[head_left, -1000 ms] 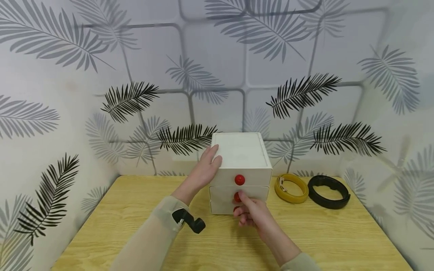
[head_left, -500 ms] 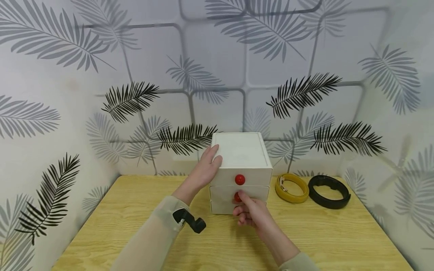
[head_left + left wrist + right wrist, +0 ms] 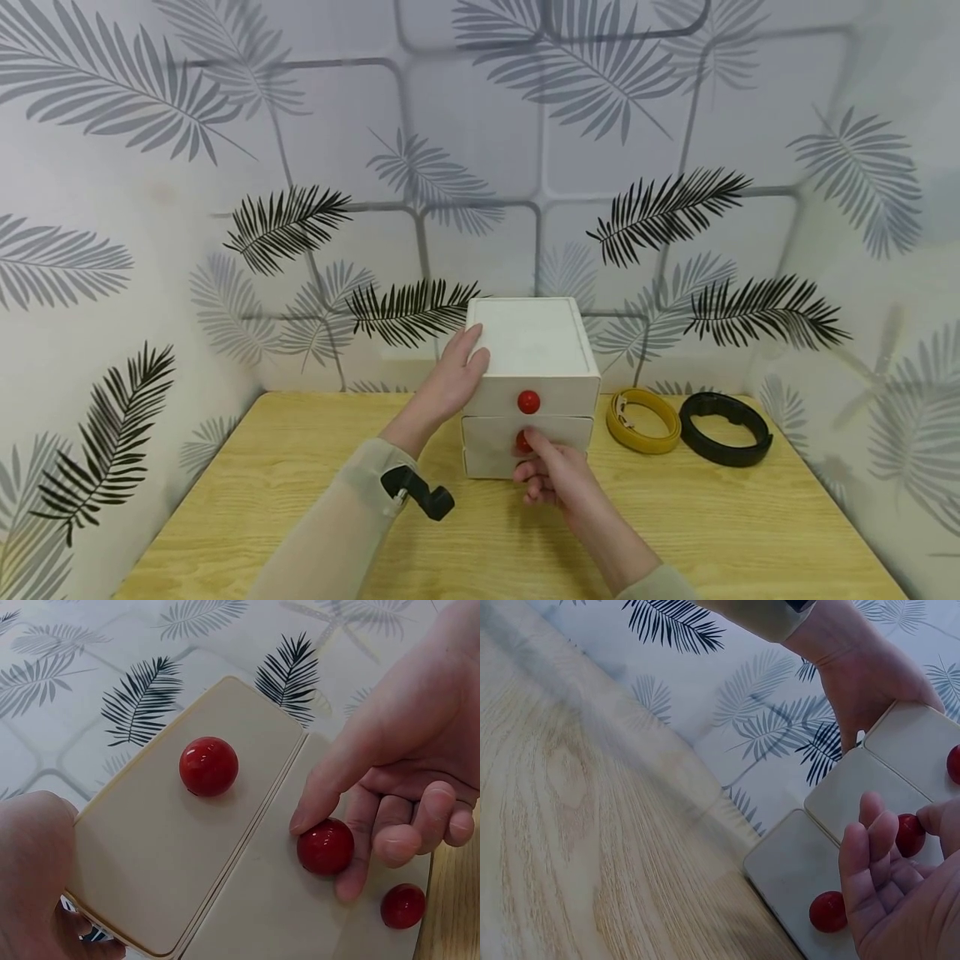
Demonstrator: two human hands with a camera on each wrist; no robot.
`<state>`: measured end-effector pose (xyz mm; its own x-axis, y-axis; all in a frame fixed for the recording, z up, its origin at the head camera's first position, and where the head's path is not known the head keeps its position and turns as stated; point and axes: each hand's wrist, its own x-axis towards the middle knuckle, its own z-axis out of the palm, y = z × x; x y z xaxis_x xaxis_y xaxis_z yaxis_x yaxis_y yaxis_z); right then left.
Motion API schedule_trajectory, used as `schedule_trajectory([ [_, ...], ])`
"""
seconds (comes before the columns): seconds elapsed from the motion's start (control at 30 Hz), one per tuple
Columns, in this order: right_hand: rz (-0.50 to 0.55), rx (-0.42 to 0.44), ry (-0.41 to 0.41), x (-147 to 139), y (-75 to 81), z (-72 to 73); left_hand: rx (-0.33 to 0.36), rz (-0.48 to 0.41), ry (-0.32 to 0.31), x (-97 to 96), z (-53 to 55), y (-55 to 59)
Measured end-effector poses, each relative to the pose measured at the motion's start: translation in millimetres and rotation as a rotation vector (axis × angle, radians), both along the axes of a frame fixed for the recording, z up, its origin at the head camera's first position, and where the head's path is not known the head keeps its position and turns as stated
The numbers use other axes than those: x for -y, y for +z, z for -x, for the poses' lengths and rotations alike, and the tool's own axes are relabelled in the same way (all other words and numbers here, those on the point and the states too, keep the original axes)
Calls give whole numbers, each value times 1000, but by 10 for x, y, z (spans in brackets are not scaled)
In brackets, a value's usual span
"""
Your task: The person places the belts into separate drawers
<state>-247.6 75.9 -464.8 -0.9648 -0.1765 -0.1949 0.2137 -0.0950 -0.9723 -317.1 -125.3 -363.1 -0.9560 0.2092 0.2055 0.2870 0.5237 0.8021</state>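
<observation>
A small white drawer box (image 3: 531, 337) stands on the table, its drawer fronts each bearing a round red knob. My left hand (image 3: 453, 375) rests against the upper left side of the box, its fingers along the top edge. With thumb and index finger, my right hand (image 3: 562, 479) pinches the middle knob (image 3: 325, 847); the other fingers are loosely bent below it. The top knob (image 3: 528, 402) is untouched. In the head view the right hand hides the bottom knob (image 3: 828, 911), which shows in both wrist views. The drawer fronts look about flush.
To the right of the box, a coiled yellow belt (image 3: 643, 422) lies beside a coiled black belt (image 3: 725, 429). The wooden table (image 3: 300, 467) meets a wall (image 3: 480, 125) covered in leaf-patterned paper close behind the box. A black wrist mount (image 3: 417, 492) juts from the left sleeve.
The head view has tilted slightly, so everything sits a little lower in it. Both hands keep their places on the box and knob.
</observation>
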Motion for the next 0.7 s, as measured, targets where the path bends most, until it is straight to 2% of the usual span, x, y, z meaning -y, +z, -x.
schedule_trajectory([
  [0.33, -21, 15, -14, 26, 25, -41, -3, 7, -7, 15, 23, -22],
  [0.7, -46, 15, 21, -8, 23, -102, 9, 21, 1, 17, 10, -14],
])
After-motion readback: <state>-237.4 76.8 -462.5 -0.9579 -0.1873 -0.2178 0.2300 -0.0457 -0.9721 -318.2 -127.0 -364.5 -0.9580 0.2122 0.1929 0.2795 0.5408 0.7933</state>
